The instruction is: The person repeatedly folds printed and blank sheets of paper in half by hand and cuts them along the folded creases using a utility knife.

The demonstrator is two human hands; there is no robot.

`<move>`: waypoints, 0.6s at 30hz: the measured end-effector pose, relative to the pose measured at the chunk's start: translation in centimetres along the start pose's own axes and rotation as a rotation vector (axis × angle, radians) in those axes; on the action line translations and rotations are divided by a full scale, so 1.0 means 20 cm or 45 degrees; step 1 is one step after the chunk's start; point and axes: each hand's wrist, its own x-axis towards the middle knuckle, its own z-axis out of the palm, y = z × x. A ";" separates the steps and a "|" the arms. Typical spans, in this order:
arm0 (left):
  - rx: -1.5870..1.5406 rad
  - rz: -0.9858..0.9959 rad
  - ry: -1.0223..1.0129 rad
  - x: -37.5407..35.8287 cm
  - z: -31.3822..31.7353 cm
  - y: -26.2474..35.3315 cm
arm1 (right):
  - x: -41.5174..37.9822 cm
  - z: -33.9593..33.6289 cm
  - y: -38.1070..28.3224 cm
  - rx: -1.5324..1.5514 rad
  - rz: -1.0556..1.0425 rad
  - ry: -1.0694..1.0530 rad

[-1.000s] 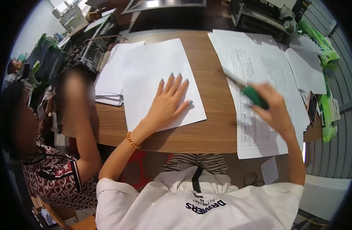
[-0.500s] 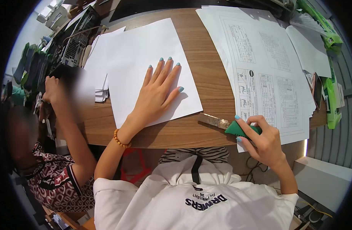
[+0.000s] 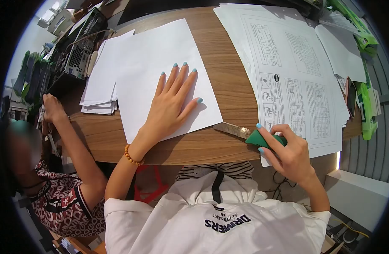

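Note:
My left hand (image 3: 169,101) lies flat on a large blank white sheet (image 3: 152,46), fingers spread, with a beaded bracelet at the wrist. My right hand (image 3: 289,150) is wrapped round the green handle of a knife (image 3: 234,129), near the table's front edge. The knife's blade points left, its tip close to the sheet's lower right corner. Beneath and beyond my right hand, printed drawings (image 3: 283,55) are stacked on the wooden table (image 3: 222,67).
Smaller white sheets (image 3: 100,80) are piled left of the large sheet. A co-worker's arm (image 3: 78,139) reaches over the table's left end, near a dark metal case (image 3: 78,57). Green packaging (image 3: 366,110) stands at the right edge.
The co-worker's hand has moved slightly left, and the blurred dark patch near it no longer covers the paper pile. My knife and both my hands appear almost unmoved, shifted slightly left in view.

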 end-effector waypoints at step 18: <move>0.124 0.021 -0.072 0.00 0.00 0.02 | 0.17 0.14 -0.02 -0.200 0.065 0.197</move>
